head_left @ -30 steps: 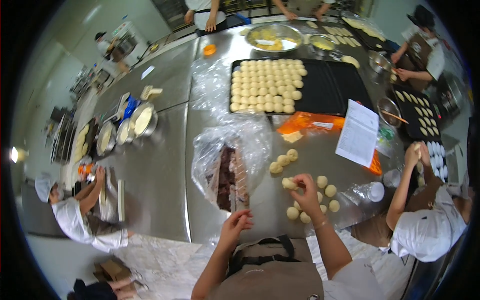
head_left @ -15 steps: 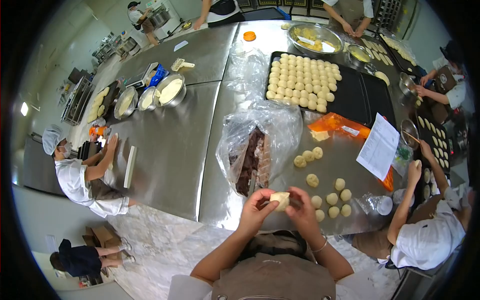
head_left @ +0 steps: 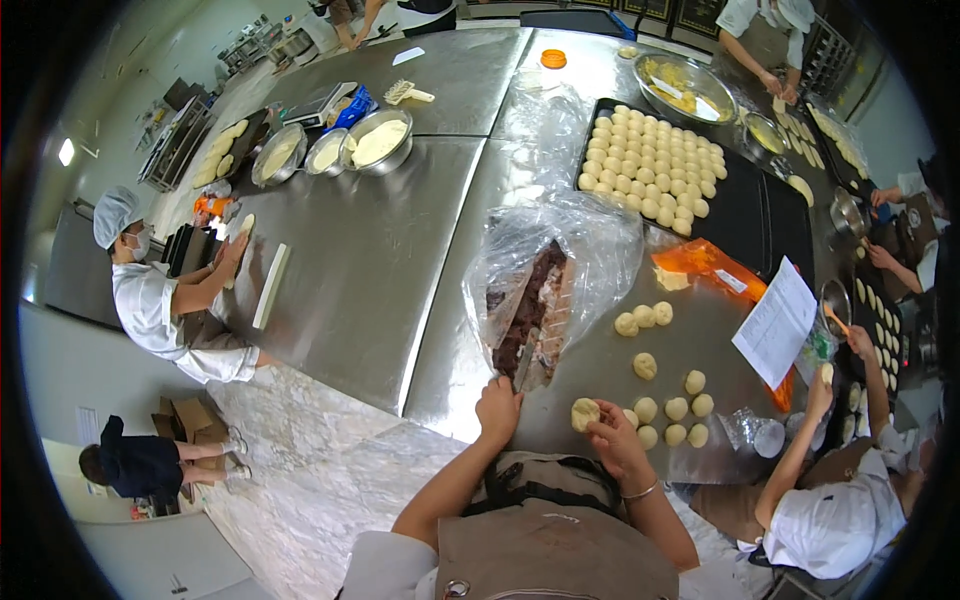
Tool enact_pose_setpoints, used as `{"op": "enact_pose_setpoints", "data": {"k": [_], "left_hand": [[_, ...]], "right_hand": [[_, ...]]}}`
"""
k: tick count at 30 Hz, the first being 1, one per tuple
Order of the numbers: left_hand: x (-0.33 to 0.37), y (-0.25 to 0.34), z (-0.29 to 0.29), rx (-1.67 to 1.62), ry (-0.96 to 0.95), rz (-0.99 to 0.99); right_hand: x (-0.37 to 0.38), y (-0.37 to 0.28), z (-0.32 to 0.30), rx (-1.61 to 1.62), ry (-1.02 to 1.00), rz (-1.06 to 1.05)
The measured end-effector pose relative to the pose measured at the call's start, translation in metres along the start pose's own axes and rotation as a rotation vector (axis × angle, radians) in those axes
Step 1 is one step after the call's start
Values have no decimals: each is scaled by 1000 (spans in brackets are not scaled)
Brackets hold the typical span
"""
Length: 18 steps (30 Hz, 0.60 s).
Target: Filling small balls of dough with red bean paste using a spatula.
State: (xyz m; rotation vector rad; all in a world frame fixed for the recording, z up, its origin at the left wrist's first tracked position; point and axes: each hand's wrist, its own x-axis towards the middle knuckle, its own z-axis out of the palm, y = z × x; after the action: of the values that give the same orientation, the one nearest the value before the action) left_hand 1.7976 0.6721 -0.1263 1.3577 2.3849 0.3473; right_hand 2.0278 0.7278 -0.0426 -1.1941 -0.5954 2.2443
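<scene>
The right hand (head_left: 620, 442), low and right of the middle of the frame, pinches a piece of dough (head_left: 585, 413) between the thumb and fingers. The dough is pale, soft and a bit flat, and it is held up near the front edge of the shiny metal table (head_left: 420, 260).

The left hand (head_left: 497, 411), low in the middle of the frame, is curled tight around the end of a thin flat tool (head_left: 528, 357). The tool reaches up into a dark red-brown filling (head_left: 520, 325). The filling sits in a big clear plastic bag (head_left: 607, 240) that is open in front.

A small group of dough balls (head_left: 676, 408) is just beside the right hand. One lone ball (head_left: 645, 366) is above them, and three more balls (head_left: 643, 316) touch each other higher up.

In the upper right of the frame, a black tray (head_left: 742, 205) holds many rows of round balls (head_left: 645, 170). A white paper (head_left: 778, 325) lies below it, partly over an orange bag (head_left: 705, 260).
</scene>
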Motion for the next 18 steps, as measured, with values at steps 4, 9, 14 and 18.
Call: {"op": "enact_pose_setpoints", "data": {"k": [4, 9, 14, 18], "left_hand": [[-4, -23, 16, -161, 109, 86], [-38, -17, -40, -49, 23, 103], [-39, -28, -65, 326, 53, 39], [-35, -36, -44, 306, 82, 87]], "right_hand": [[-3, -4, 3, 18, -14, 40], [-4, -9, -8, 127, 100, 29], [4, -8, -7, 94, 64, 27], [3, -9, 0, 135, 42, 20]]}}
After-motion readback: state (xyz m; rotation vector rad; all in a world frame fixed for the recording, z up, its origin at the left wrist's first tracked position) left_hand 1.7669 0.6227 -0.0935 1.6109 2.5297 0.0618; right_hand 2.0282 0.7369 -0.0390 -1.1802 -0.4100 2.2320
